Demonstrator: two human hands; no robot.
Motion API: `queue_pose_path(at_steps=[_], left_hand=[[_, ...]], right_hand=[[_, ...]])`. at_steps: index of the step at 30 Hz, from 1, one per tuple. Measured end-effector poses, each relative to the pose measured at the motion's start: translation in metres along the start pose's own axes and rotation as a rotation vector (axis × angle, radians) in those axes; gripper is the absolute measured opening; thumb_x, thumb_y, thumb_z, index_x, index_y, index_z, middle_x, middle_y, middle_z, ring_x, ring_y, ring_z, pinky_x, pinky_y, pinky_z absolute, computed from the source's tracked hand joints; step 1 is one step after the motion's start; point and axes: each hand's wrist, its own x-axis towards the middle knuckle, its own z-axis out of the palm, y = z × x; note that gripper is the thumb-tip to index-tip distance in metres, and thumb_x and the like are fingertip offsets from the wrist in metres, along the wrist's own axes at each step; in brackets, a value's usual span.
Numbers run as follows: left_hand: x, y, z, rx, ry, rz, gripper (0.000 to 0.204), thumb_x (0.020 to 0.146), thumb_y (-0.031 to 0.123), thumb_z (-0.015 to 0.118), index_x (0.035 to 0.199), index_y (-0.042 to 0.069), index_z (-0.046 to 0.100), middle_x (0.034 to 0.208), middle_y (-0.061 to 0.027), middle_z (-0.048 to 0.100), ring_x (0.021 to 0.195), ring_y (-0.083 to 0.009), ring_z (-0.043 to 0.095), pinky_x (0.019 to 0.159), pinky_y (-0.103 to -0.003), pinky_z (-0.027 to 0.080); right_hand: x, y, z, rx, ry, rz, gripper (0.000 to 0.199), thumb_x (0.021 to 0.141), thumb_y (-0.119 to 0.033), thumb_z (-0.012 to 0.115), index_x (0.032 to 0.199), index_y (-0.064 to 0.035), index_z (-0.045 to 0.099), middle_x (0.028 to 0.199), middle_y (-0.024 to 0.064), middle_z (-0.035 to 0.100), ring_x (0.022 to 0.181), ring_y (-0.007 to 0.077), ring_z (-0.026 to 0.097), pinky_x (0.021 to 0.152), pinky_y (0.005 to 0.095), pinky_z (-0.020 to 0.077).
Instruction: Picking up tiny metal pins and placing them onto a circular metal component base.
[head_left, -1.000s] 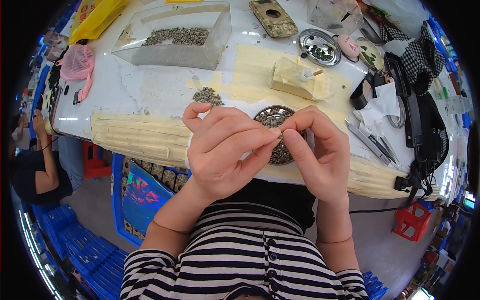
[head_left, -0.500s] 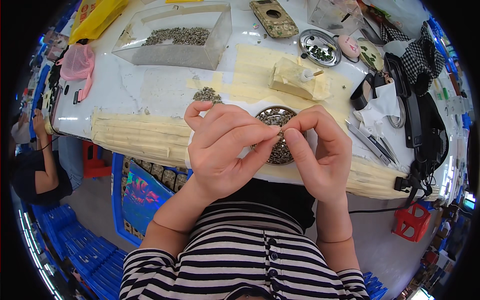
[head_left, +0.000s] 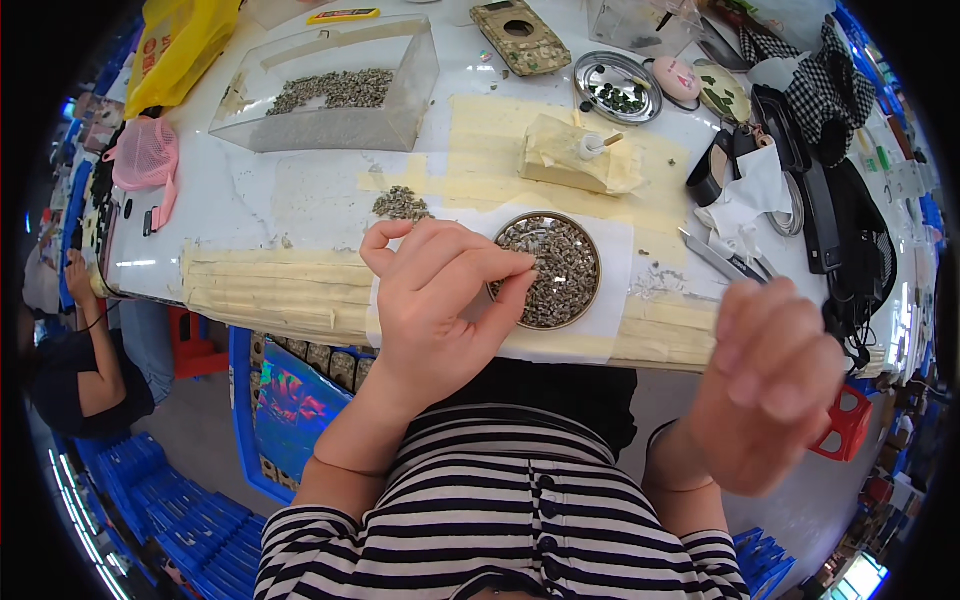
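My left hand (head_left: pixel 445 300) is held over the left edge of a round dish (head_left: pixel 598 276), thumb and forefinger pinched together. Whatever sits in that pinch is too small to make out. Small grey-brown metal-looking parts (head_left: pixel 556 275) fill the dish, which rests on a white sheet (head_left: pixel 618 300). A loose heap of similar parts (head_left: pixel 402 204) lies on the table just beyond my left hand. My right hand (head_left: pixel 770 390) is off to the right in front of the table edge, its fingers curled but smeared by motion, so its grip cannot be read.
A clear bin (head_left: pixel 405 115) with more small parts stands at the far left. Behind the dish sits a taped block (head_left: pixel 575 165) with a white nozzle. Tweezers (head_left: pixel 715 255), a round tin (head_left: pixel 655 100) of dark green pieces and black straps (head_left: pixel 825 225) lie to the right.
My right hand has left the dish and swung right and toward me. My left hand stays pinched near the dish, whose parts are now more exposed. The whole view has shifted slightly.
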Motion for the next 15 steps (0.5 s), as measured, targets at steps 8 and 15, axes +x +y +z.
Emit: queue_pose_path(at_steps=[8, 15], left_hand=[[0.000, 0.005, 0.001, -0.133, 0.056, -0.077, 0.026, 0.074, -0.001, 0.077, 0.097, 0.011, 0.074, 0.081, 0.0019, 0.064, 0.080, -0.0173, 0.058, 0.086, -0.033, 0.033], [0.004, 0.017, -0.106, -0.419, 0.315, 0.262, 0.053, 0.099, 0.040, 0.051, 0.125, -0.005, 0.059, 0.111, -0.0181, 0.061, 0.109, -0.0334, 0.052, 0.100, -0.050, 0.036]], right_hand=[[-0.050, -0.099, -0.061, 0.182, 0.167, -0.247, 0.020, 0.084, -0.005, 0.058, 0.066, -0.0133, 0.062, 0.073, -0.0037, 0.059, 0.061, 0.0072, 0.046, 0.057, 0.0213, 0.0327], [-0.033, -0.136, -0.072, 0.025, -0.271, -0.106, 0.018, 0.082, -0.012, 0.060, 0.065, -0.0154, 0.062, 0.071, -0.0046, 0.057, 0.063, 0.0083, 0.045, 0.059, 0.0237, 0.0343]])
